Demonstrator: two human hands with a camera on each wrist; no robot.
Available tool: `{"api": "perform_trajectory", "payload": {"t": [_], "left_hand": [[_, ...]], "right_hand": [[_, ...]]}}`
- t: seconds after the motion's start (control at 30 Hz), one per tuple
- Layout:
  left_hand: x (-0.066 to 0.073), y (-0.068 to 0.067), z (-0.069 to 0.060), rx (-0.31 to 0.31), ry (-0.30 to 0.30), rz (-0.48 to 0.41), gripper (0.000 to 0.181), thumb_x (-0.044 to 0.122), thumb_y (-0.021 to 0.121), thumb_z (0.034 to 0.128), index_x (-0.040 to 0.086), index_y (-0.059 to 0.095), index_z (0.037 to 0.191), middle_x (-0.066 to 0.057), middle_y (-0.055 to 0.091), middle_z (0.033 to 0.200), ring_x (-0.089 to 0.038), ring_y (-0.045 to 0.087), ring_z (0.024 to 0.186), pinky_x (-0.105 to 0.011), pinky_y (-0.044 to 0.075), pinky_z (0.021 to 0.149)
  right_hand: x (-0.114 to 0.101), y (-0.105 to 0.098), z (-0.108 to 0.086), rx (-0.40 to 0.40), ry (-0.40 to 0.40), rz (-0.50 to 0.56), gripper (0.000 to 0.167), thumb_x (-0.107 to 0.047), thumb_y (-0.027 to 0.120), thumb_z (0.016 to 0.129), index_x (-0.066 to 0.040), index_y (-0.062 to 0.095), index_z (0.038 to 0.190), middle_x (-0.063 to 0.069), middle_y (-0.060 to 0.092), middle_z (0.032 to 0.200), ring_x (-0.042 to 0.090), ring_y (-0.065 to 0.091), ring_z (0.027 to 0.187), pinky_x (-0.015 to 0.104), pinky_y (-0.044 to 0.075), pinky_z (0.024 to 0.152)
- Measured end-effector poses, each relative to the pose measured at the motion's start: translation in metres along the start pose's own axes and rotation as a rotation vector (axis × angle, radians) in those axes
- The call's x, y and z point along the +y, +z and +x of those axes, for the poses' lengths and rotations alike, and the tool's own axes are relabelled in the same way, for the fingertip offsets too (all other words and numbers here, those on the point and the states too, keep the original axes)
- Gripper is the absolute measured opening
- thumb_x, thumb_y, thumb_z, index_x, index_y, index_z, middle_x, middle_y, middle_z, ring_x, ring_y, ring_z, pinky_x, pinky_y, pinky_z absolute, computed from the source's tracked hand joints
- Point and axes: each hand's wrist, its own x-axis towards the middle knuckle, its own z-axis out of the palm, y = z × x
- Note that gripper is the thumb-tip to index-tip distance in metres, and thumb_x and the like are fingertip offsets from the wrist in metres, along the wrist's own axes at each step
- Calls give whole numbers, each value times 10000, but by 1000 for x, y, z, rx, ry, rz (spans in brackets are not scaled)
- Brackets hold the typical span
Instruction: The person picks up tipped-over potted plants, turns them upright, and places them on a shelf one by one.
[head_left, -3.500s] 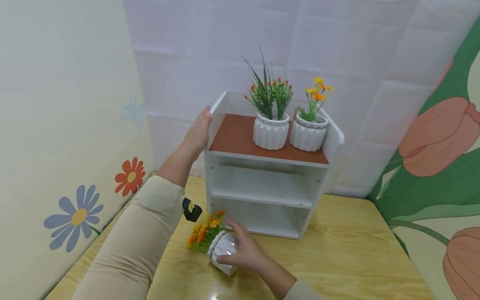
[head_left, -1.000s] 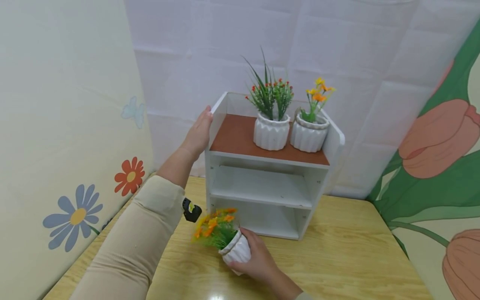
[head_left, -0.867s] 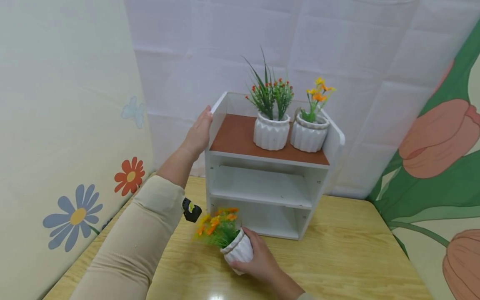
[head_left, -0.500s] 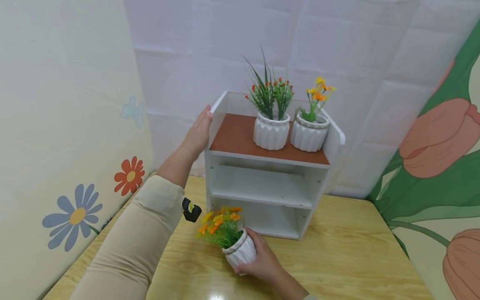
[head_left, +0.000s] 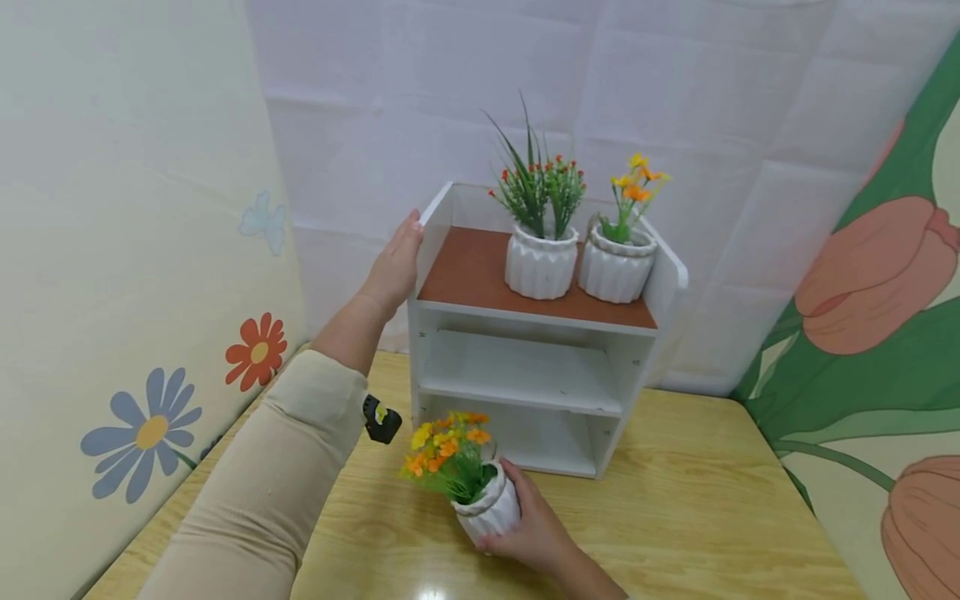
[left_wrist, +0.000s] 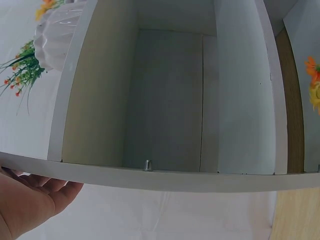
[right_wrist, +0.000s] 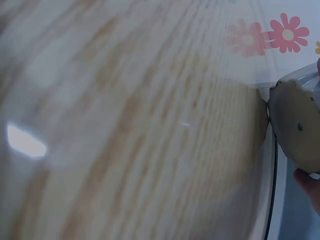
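My right hand (head_left: pixel 536 529) grips a white fluted flowerpot (head_left: pixel 491 508) with orange and yellow flowers (head_left: pixel 446 446), in front of the shelf's lower left. The pot is tilted, its flowers leaning left. In the right wrist view the pot's unglazed base (right_wrist: pixel 295 127) faces the camera, with fingertips (right_wrist: pixel 307 185) at its edge. My left hand (head_left: pixel 393 267) rests against the outside of the left side panel of a small white shelf unit (head_left: pixel 517 400). In the left wrist view the fingers (left_wrist: pixel 62 195) lie against that panel, partly hidden behind it.
On the brown top board (head_left: pixel 472 267) stand a white pot with red-flowered greenery (head_left: pixel 542 262) and a white pot with yellow-orange flowers (head_left: pixel 617 267). A black device (head_left: pixel 381 419) shows beside my left sleeve. The shelf stands on a wooden table (head_left: pixel 705 500) before a white cloth.
The right hand has moved the flowerpot to the right and turned it from lying nearly sideways to more upright. My left hand has stayed at the shelf's side panel.
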Motion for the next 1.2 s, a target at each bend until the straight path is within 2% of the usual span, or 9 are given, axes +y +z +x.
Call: {"api": "perform_trajectory", "payload": {"t": [0.2,0.43,0.63,0.9,1.2], "left_hand": [[0,0,0,-4,0,-3,597,519,129,1041,310,3,1586,33,37,1670,-294,62,1536,-651,111,1183],[2,-1,-2,-10,1,-3,595,515,128,1043,309,0,1586,34,35,1670,-290,61,1537,-651,109,1183],[2,-1,-3,-12,1,-3,595,515,128,1042,309,-2,1585,39,30,1670,-289,53,1537,-652,106,1183],[2,-1,-2,-9,-12,-4,595,529,126,1037,328,1,1583,42,32,1670,-292,54,1537,-655,103,1181],[3,-1,-2,-7,-10,4,595,509,128,1043,303,0,1586,38,22,1670,-286,42,1538,-639,91,1191]], "right_hand": [[5,-2,-3,1,-20,-7,1121,-315,925,613,-139,286,1517,173,482,1435,334,519,1231,483,459,960],[9,-5,-6,-2,-24,8,1115,-287,917,625,-93,270,1512,186,477,1436,383,501,1270,566,421,1006],[12,-8,-9,-23,8,51,1115,-285,915,626,-135,260,1516,182,446,1467,398,461,1314,611,390,1041],[19,-13,-12,-47,48,105,1086,-265,923,621,-196,273,1488,159,438,1467,380,438,1333,575,376,1045],[25,-17,-18,-64,92,173,1138,-242,933,631,-209,221,1518,222,371,1507,449,384,1365,686,280,1092]]}}
